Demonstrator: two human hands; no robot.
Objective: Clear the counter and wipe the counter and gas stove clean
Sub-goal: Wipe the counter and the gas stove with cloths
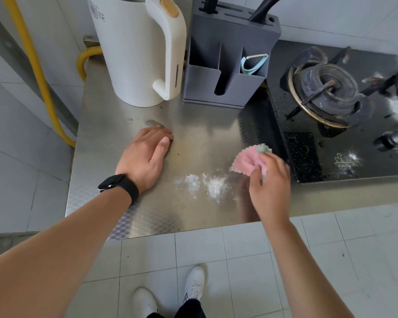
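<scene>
One steel counter (106,157) carries one white kettle (133,53) at the back left and, just beside it, one grey knife block (228,60) with two black handles sticking up and one pale blue peeler (254,63) in its right front pocket. The left hand (145,154) lies palm down on the counter in front of the kettle, fingers straight and together, holding nothing; it wears one black watch (118,184). The right hand (269,182), blurred, has its fingers curled round one pink cloth (246,160), which sits on the counter just beside the left edge of the black gas stove (308,161). One patch of white powder (207,184) lies in two clumps between the two hands, near the counter's front edge and just left of the cloth. The stove shows one whole burner (326,88), part of a second at the right edge of the view, one knob (393,140), and more white powder in several smears. Bare steel runs from the left hand back to the kettle and knife block, and left to the counter's edge, where one yellow hose (41,72) runs down the tiled wall.
</scene>
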